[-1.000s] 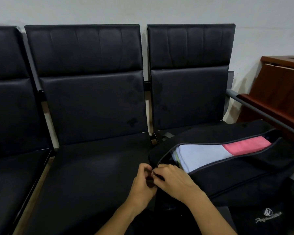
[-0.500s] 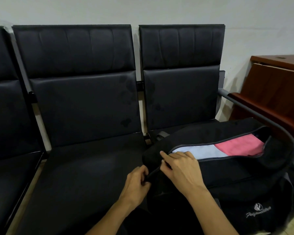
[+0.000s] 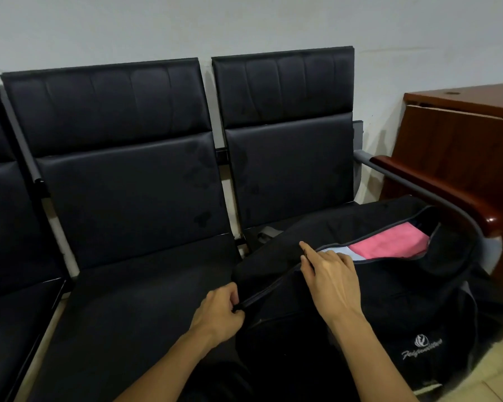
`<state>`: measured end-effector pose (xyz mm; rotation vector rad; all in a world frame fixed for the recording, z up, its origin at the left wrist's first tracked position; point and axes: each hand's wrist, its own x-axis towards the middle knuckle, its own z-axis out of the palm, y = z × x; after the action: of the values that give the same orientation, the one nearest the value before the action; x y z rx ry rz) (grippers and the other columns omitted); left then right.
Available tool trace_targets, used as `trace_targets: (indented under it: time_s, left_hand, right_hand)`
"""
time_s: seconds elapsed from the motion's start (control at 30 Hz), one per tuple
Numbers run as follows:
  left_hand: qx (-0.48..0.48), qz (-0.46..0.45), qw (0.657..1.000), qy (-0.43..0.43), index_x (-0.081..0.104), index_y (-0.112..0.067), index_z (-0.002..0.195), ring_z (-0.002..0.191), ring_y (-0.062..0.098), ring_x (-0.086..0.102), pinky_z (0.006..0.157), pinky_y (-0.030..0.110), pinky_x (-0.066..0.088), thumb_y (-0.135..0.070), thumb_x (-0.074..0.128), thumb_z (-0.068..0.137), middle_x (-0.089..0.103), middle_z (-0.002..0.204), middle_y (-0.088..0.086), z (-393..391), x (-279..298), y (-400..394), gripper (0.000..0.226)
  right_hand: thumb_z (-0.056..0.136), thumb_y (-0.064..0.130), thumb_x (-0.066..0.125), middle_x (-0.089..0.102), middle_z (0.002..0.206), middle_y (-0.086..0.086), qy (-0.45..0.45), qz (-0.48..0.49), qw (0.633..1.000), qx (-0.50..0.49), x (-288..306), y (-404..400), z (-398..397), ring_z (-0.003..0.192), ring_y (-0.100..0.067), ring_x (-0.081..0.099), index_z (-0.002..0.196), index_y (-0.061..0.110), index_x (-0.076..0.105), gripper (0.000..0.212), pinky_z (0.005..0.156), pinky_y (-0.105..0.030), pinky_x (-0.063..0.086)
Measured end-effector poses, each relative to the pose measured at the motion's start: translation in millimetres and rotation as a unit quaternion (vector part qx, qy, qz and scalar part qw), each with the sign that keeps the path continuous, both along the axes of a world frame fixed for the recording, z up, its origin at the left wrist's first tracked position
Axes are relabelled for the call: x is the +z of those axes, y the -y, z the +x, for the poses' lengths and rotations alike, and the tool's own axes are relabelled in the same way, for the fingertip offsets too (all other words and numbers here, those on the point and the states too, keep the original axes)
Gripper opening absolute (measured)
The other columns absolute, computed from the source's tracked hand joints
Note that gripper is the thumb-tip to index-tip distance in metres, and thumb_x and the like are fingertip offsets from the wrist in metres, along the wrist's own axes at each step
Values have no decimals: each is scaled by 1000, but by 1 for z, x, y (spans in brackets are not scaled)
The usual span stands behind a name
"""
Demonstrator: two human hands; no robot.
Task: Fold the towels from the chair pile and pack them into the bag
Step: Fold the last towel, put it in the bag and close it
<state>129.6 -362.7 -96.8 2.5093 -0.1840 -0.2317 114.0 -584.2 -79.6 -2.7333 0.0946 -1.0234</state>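
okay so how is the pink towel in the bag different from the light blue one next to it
The pink towel is vivid and shows a broad patch toward the bag's open far end. The light blue towel is pale, shows less, and lies by the right hand. Both lie flat inside.

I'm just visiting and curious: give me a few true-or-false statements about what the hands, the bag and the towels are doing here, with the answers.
1. The bag is zipped fully shut. False: its far part gapes open.
2. A pink towel shows inside the bag. True.
3. The left hand pinches the bag's near end. True.
4. The right hand lies flat on the empty seat. False: it is on the bag, at the zip line.
5. A pile of towels lies on the middle seat. False: no towels lie there.
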Motion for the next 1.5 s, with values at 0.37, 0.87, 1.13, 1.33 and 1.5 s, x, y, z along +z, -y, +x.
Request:
trace_targets:
  time_s: [0.37, 0.87, 1.13, 1.33, 1.5]
  left_hand:
    - [-161, -27, 973, 165, 48, -21, 116, 110, 14, 50, 92, 33, 47, -19, 64, 87, 53, 118, -2, 4, 55, 94, 34]
    - [-231, 170, 958, 26, 54, -14, 101, 103, 25, 53, 86, 37, 49, 7, 48, 84, 51, 115, 6, 8, 67, 102, 27]
    - [-249, 100, 955, 127, 55, -22, 102, 104, 15, 49, 91, 35, 45, -15, 43, 99, 49, 105, -5, 15, 72, 128, 15]
    - [-204, 83, 951, 218, 52, -15, 117, 110, 19, 49, 91, 30, 42, -21, 54, 96, 54, 120, 2, 8, 69, 213, 22]
    - [-183, 69, 975, 103, 53, -13, 102, 95, 22, 59, 66, 28, 40, -10, 57, 94, 61, 107, 6, 11, 65, 230, 9]
  right_hand:
    - [96, 22, 62, 71, 93, 2, -43, 57, 995, 75, 2, 4, -7, 88, -19, 66, 128, 20, 65, 32, 76, -37, 54]
    - [99, 23, 58, 75, 101, -3, 5, 129, 983, -127, -12, 75, -2, 104, -21, 67, 123, 17, 70, 27, 98, -42, 42]
    - [99, 25, 53, 71, 96, 7, -15, 90, 988, -121, -2, 78, -11, 91, -20, 59, 111, 26, 69, 20, 83, -37, 29]
    - [86, 22, 73, 69, 97, 11, -6, 45, 994, -101, -8, 90, -18, 89, -16, 60, 105, 29, 66, 22, 77, -37, 39]
    - [96, 27, 50, 73, 86, 10, 39, 65, 985, -156, -15, 117, -20, 92, -15, 64, 99, 28, 67, 18, 86, -36, 27]
